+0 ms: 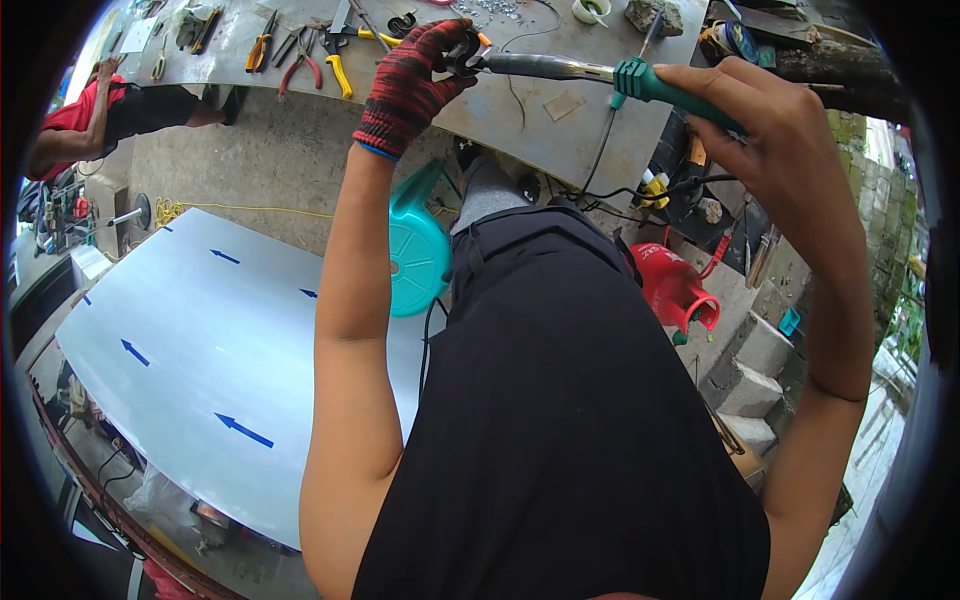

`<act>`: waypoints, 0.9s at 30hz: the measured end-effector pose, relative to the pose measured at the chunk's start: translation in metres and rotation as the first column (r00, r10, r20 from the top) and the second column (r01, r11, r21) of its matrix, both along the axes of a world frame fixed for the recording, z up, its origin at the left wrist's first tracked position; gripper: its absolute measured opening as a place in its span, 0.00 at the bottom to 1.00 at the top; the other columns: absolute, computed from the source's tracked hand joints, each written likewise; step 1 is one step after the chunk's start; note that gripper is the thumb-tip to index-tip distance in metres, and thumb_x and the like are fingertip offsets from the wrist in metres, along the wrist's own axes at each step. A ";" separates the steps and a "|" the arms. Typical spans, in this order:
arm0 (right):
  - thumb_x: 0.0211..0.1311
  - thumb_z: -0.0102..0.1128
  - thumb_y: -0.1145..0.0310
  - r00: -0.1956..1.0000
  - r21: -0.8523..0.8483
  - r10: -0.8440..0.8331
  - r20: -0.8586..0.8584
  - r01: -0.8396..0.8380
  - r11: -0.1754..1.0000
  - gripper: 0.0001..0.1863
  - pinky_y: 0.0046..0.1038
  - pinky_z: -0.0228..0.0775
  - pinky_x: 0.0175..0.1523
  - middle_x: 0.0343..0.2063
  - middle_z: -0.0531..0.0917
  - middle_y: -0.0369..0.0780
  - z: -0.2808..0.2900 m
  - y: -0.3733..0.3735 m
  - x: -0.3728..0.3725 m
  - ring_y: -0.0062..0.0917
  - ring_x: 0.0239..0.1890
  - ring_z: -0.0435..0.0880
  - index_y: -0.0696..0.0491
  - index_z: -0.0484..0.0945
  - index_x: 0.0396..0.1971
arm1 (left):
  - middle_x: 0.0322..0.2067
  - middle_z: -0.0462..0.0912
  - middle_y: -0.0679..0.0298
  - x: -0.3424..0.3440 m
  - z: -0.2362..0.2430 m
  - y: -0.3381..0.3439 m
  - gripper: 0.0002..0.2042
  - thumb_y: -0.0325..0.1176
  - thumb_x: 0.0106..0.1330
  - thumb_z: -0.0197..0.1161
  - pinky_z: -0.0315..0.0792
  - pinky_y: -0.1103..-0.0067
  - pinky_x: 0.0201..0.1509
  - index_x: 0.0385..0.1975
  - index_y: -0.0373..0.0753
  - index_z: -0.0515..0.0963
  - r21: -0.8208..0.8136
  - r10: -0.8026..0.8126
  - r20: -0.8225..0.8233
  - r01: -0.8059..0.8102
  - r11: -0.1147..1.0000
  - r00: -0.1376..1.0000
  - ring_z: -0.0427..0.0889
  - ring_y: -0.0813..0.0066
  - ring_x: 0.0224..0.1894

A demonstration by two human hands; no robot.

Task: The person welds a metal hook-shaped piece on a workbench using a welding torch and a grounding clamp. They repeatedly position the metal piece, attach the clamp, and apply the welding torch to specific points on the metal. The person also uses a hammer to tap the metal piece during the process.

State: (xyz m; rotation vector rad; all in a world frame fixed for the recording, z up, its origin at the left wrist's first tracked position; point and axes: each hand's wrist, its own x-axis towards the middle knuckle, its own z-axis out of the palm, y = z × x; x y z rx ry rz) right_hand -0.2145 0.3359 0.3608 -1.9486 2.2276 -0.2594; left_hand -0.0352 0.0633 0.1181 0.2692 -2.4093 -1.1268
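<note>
My left hand (415,85), in a red and black striped knit glove, is closed around a small dark metal piece (462,52) above the workbench (545,130). Up against that piece lies the end of a green-handled tool (550,66) with a thick metal shaft; the glove partly hides where they meet. My bare right hand (770,115) grips the tool's green handle from above, its thumb stretched along it. Below the shaft, a second green-handled tool (618,95) with a thin cord leans on a grey stone (655,17).
Pliers (262,45) and yellow-handled snips (340,70) lie at the bench's left. A turquoise stool (418,260) stands by my leg, a red gas cylinder (675,285) at right. A large metal sheet (200,330) spans the left. Another person (120,110) is at far left.
</note>
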 end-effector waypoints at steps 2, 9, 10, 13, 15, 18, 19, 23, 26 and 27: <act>0.60 0.67 0.76 1.000 0.001 0.014 -0.002 -0.014 1.000 0.23 0.32 0.69 0.34 0.29 0.78 0.41 0.001 -0.002 -0.002 0.30 0.25 0.77 0.50 0.83 0.57 | 0.52 0.83 0.63 0.000 -0.004 -0.001 0.36 0.26 0.49 0.81 0.82 0.75 0.46 0.62 0.48 0.77 0.032 -0.004 0.028 0.003 0.999 1.000 0.84 0.68 0.43; 0.61 0.67 0.76 0.998 0.060 0.063 0.011 -0.063 0.996 0.23 0.33 0.70 0.35 0.31 0.79 0.41 0.008 -0.008 -0.012 0.29 0.27 0.78 0.49 0.83 0.58 | 0.56 0.82 0.62 -0.005 -0.002 -0.005 0.36 0.26 0.52 0.80 0.83 0.75 0.53 0.65 0.47 0.75 0.043 -0.118 0.115 0.114 0.993 0.986 0.85 0.70 0.52; 0.61 0.67 0.76 0.997 0.053 0.073 0.009 -0.073 0.996 0.23 0.32 0.70 0.36 0.31 0.79 0.41 0.008 -0.009 -0.013 0.29 0.27 0.78 0.49 0.83 0.58 | 0.56 0.82 0.62 -0.005 -0.001 -0.004 0.36 0.26 0.52 0.80 0.83 0.75 0.54 0.65 0.47 0.75 0.055 -0.117 0.115 0.111 0.992 0.986 0.85 0.69 0.52; 0.61 0.67 0.76 0.996 0.047 0.089 -0.001 -0.089 0.995 0.23 0.32 0.70 0.36 0.31 0.80 0.41 0.010 -0.011 -0.016 0.29 0.28 0.78 0.49 0.83 0.58 | 0.55 0.82 0.62 -0.007 -0.002 -0.003 0.36 0.26 0.52 0.81 0.83 0.75 0.54 0.65 0.47 0.75 0.063 -0.116 0.114 0.109 0.992 0.987 0.85 0.69 0.50; 0.61 0.66 0.76 0.996 0.052 0.093 0.000 -0.093 0.994 0.23 0.31 0.70 0.36 0.31 0.80 0.40 0.010 -0.012 -0.019 0.29 0.28 0.78 0.49 0.83 0.58 | 0.55 0.82 0.62 -0.006 0.002 -0.001 0.36 0.27 0.52 0.81 0.82 0.74 0.54 0.65 0.46 0.75 0.056 -0.110 0.142 0.103 0.993 0.984 0.85 0.70 0.49; 0.61 0.66 0.77 0.996 0.067 0.080 0.043 -0.083 0.994 0.23 0.30 0.69 0.36 0.30 0.79 0.40 0.009 -0.012 -0.024 0.27 0.28 0.78 0.49 0.83 0.57 | 0.54 0.83 0.63 -0.004 0.007 0.001 0.36 0.27 0.52 0.81 0.82 0.74 0.54 0.65 0.46 0.74 0.043 -0.109 0.153 0.103 0.994 0.982 0.86 0.70 0.47; 0.61 0.66 0.77 0.996 0.080 0.065 0.069 -0.070 0.994 0.23 0.29 0.69 0.36 0.30 0.79 0.39 0.010 -0.012 -0.025 0.26 0.29 0.78 0.50 0.83 0.57 | 0.54 0.83 0.63 -0.004 0.005 0.001 0.36 0.28 0.52 0.81 0.82 0.74 0.54 0.65 0.46 0.74 0.037 -0.115 0.113 0.112 0.993 0.987 0.86 0.70 0.46; 0.60 0.66 0.77 0.990 0.144 -0.017 0.138 -0.003 0.990 0.23 0.28 0.69 0.36 0.30 0.78 0.38 0.013 -0.008 -0.028 0.23 0.29 0.77 0.51 0.83 0.57 | 0.55 0.82 0.63 -0.006 0.006 0.003 0.36 0.28 0.53 0.81 0.82 0.74 0.53 0.65 0.46 0.74 0.027 -0.128 0.089 0.127 0.992 0.988 0.86 0.71 0.45; 0.60 0.66 0.78 0.993 0.094 0.041 0.113 -0.052 0.994 0.23 0.27 0.68 0.35 0.30 0.77 0.38 0.009 -0.007 -0.031 0.22 0.29 0.76 0.51 0.83 0.57 | 0.54 0.83 0.63 -0.004 0.009 0.004 0.37 0.27 0.53 0.81 0.82 0.74 0.53 0.65 0.46 0.74 0.050 -0.114 0.158 0.107 0.993 0.981 0.86 0.72 0.44; 0.60 0.66 0.78 0.992 0.089 0.047 0.117 -0.058 0.994 0.23 0.27 0.68 0.35 0.30 0.77 0.37 0.008 -0.008 -0.031 0.22 0.29 0.76 0.52 0.84 0.57 | 0.54 0.84 0.64 -0.003 0.009 0.005 0.37 0.27 0.53 0.81 0.82 0.74 0.53 0.65 0.46 0.74 0.062 -0.112 0.157 0.103 0.993 0.981 0.86 0.72 0.44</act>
